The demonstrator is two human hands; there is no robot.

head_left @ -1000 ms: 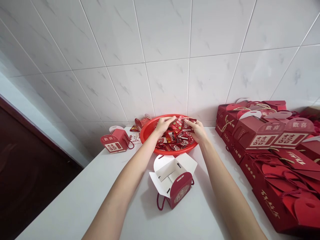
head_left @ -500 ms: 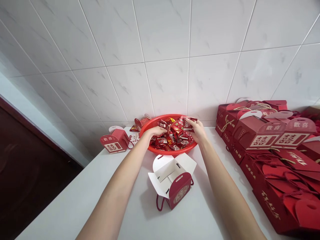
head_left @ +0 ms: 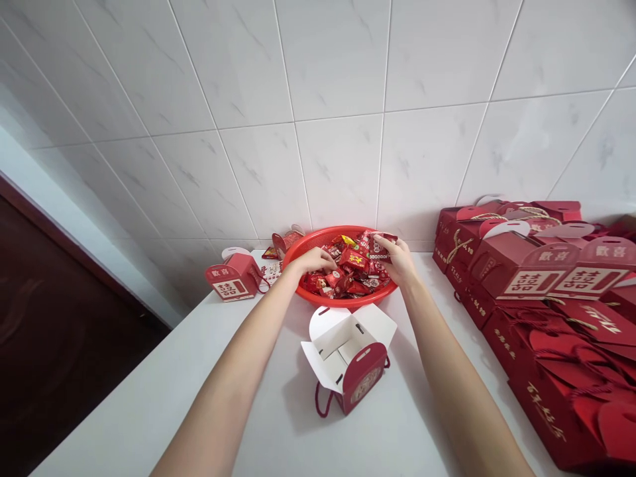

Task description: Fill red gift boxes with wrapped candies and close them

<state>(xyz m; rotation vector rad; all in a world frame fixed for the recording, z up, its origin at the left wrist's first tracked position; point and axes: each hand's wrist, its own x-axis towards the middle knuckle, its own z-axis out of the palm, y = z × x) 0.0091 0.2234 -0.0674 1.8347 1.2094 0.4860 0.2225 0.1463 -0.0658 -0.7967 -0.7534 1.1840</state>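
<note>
A red plastic basket [head_left: 293, 250] holds many red-wrapped candies [head_left: 356, 260], a few with yellow on them. My left hand [head_left: 314, 262] reaches over its left side, fingers stretched out and touching the candies, with nothing visibly gripped. At the basket's right rim, my right hand [head_left: 397, 257] pinches a dark red packet [head_left: 380, 246] with a white pattern between thumb and fingers. Between my forearms stands an unfolded gift box [head_left: 365, 381], dark red outside and white inside, its flaps spread and cord handles hanging. Nothing shows inside it except its white bottom flaps.
A closed red gift box [head_left: 232, 278] stands left of the basket, with another small red box [head_left: 284, 242] behind it by the wall. Stacked red boxes [head_left: 527, 318] with cords fill the table's right side. The tiled wall [head_left: 338, 159] rises directly behind the basket.
My left hand has lifted slightly and its fingers have straightened over the candies, some of which have shifted. My right hand keeps its packet at the rim. The view has turned slightly left.
</note>
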